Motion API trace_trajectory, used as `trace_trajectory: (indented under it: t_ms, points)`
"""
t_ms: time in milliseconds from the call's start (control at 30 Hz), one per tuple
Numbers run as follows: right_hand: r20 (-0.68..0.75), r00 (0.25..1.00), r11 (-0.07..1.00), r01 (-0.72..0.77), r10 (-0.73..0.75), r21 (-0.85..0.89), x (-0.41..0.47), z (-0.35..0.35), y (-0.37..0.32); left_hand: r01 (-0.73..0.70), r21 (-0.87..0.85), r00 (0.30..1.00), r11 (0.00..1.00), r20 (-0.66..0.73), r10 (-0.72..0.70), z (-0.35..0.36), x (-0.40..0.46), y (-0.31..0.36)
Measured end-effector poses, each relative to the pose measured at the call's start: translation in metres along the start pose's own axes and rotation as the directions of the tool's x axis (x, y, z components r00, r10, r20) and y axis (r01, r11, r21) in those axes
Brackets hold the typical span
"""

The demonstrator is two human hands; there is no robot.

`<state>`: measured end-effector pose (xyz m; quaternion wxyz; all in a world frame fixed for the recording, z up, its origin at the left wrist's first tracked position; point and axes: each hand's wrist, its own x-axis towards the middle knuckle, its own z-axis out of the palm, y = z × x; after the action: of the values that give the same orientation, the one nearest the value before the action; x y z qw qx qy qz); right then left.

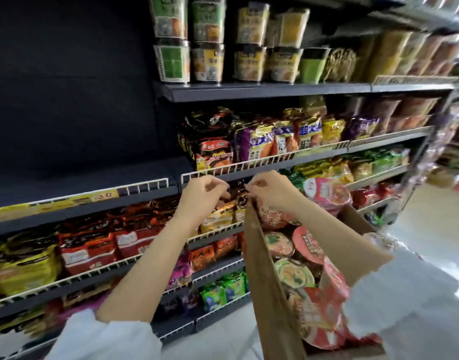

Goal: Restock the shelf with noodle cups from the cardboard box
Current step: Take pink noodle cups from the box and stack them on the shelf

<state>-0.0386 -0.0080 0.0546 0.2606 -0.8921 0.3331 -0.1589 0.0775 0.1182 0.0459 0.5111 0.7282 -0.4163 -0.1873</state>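
Closest to me, the person's white sleeves frame an open cardboard box standing at the right, its near flap upright and its inside packed with noodle cups lying on their sides, red and pink lids facing up; one pink-lidded cup rides high at the far end of the box. Both forearms reach forward over it. The right hand sits at the top far corner of the box with its fingers curled; they seem to pinch the flap's edge or some wrapping there, though the blur keeps me from telling which. The left hand hangs just beside it, fingers loosely curled, and I see nothing in them. Beyond the hands, wire-fronted shelves hold packet noodles, and the bare dark shelf to the left, behind a yellow price strip, looks like the gap to fill. Higher up, stacked tall cups line the top shelf. No cup is in hand yet, so stocking looks barely begun. The risk I'd watch is the crowded box: tugging its corner could tip it and send the high pink cup rolling out, and lids could dent if cups get dragged free.
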Motion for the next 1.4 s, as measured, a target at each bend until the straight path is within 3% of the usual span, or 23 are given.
trace_trajectory:
  t_ms: [333,633,800,933,1067,1167,1300,1400]
  points:
    - [0.103,0.989,0.99,-0.095,0.106,-0.107,0.014,-0.069,0.167,-0.002,0.308,0.993,0.951,0.113,-0.034,0.183,0.06,0.03]
    - [0.243,0.963,0.954,-0.036,0.112,-0.298,0.064,-0.068,0.26,0.007,0.7,0.983,0.714,0.126,-0.132,0.26,0.126,-0.004]
    - [0.288,0.952,0.937,0.005,0.102,-0.349,0.088,-0.051,0.289,-0.043,0.835,0.961,0.549,0.184,-0.206,0.267,0.144,-0.016]
    - [0.274,0.962,0.906,0.094,0.024,-0.412,0.094,-0.042,0.305,-0.017,0.887,0.958,0.461,0.147,-0.248,0.273,0.141,-0.023]
    - [0.257,0.965,0.886,0.165,-0.053,-0.434,0.095,-0.047,0.308,-0.041,0.877,0.981,0.479,0.127,-0.148,0.27,0.135,-0.029]
    - [0.244,0.954,0.831,0.275,-0.173,-0.483,0.092,-0.043,0.308,-0.003,0.802,0.992,0.598,0.079,-0.101,0.262,0.131,-0.024]
    - [0.191,0.95,0.891,0.301,-0.248,-0.341,0.088,-0.032,0.304,0.007,0.724,1.0,0.69,-0.018,0.009,0.256,0.123,-0.006]
    - [0.206,0.966,0.968,0.193,-0.158,-0.159,0.088,-0.042,0.297,-0.001,0.748,0.993,0.663,-0.075,0.087,0.248,0.125,0.009]
